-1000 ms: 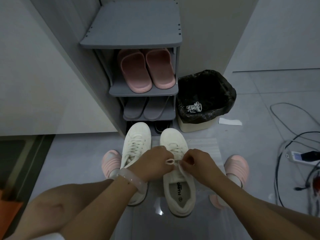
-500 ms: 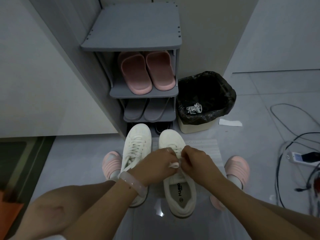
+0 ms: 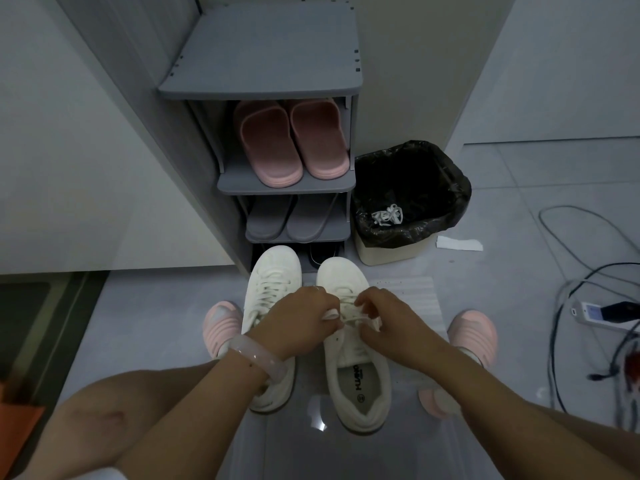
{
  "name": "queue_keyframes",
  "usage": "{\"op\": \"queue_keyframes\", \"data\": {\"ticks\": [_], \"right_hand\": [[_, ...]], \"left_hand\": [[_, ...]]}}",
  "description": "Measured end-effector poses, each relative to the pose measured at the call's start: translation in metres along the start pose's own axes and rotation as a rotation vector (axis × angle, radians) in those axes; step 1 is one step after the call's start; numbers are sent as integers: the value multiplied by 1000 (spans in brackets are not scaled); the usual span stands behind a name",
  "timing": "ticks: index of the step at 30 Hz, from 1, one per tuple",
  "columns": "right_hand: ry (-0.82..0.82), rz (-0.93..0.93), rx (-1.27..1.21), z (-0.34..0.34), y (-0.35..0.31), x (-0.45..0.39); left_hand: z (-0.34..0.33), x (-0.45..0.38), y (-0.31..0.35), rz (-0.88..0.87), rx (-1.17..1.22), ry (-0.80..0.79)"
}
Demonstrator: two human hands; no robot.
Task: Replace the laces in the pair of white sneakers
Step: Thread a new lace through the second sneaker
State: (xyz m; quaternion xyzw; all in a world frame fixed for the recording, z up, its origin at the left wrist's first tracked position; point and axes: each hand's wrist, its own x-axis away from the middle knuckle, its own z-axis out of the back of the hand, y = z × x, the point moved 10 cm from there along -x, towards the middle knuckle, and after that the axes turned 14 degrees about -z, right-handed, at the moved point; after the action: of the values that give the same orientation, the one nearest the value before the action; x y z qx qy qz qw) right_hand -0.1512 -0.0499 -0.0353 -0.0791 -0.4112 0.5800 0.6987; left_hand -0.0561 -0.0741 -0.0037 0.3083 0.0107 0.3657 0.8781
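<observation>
Grey floor tiles [image 3: 166, 306] carry our pair of white lace-up sneakers [image 3: 356, 372], set side by side in front of a grey plastic shoe rack [image 3: 263, 53] with pink slippers [image 3: 291, 140] on a shelf. Our left hand [image 3: 298, 320] and right hand [image 3: 388, 320] meet over the right-side sneaker, fingers curled and pinching the white flat lace [image 3: 346, 311] at its upper eyelets. Beside the rack, a black-lined bin [image 3: 412, 188] holds a bundle of white laces [image 3: 388, 216].

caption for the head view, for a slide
Both hands, left hand and right hand, pinch the white lace over the right sneaker beside the laced left sneaker.
</observation>
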Motion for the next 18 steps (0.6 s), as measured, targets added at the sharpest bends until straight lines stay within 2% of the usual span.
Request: {"op": "queue_keyframes", "data": {"ticks": [3,9,11,14,16,18], "right_hand": [[-75,11,0,-6,2,1],[-58,-50,-46,-3,8,-3],[-45,-22,8,-4,5,0],[36,107,115,-3,-11,7],[57,179,41,1,-23,11],[10,148,-157,6,-25,9]], "left_hand": [[-2,1,3,12,-4,-10],[10,7,4,-25,123,-118],[18,8,1,-5,137,-48],[32,4,15,-37,184,169],[37,-2,35,-159,284,250],[42,-5,42,-231,356,306]]}}
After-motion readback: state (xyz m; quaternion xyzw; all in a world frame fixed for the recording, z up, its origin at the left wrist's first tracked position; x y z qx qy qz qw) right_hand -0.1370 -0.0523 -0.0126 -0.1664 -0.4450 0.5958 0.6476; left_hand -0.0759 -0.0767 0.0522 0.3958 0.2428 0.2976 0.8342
